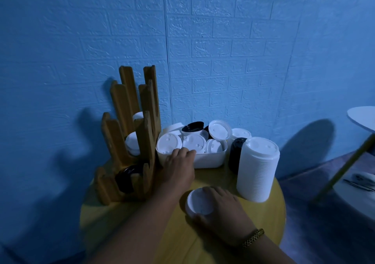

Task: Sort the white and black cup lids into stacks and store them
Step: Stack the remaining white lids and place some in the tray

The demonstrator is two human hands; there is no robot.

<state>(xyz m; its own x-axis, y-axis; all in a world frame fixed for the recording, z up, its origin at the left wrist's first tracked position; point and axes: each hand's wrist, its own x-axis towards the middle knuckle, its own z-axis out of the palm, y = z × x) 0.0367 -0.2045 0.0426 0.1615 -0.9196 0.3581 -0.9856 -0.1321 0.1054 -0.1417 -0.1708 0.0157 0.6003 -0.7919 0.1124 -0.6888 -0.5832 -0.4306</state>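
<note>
The right hand [221, 209] curls its fingers round a white lid [199, 201] on the near tabletop [215, 177]. The left hand [178, 162] reaches over the far bin [209, 160] of mixed lids [192, 144], and I cannot tell whether it grips anything. The lids are probably light, thin and flexible, so pinch their rims gently.

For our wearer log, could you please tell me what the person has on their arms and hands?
No gloves or sleeves show on the left hand or the right hand; both arms are bare as far as the view reaches. The only thing worn is a gold-coloured braided bracelet on the right wrist. No ring or watch shows.
</note>
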